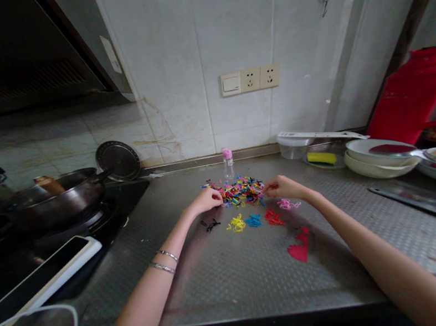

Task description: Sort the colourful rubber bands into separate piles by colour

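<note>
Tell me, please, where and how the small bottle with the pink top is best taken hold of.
I would grip the small bottle around its clear body, below the pink top, with the right hand coming in from the right. It stands upright, with the loose coloured pieces heaped in front and the wall behind, so a sideways approach looks freer.

Counter (206, 288) was metal, dull-sheened, finely textured. Bands (243, 189) looked rubbery; exact material could not be told. Bottle (228, 169) appeared clear, smooth plastic. Tiles (169, 53) were smooth, semi-gloss. Pan (65, 208) was polished metal; handle (50, 185) in it appeared wooden. Hob (103, 230) was glossy, glass-like. Flask (401, 102) looked like smooth plastic. Bowls (371, 172) seemed glazed ceramic. Bracelets (163, 267) were shiny metal.
</note>
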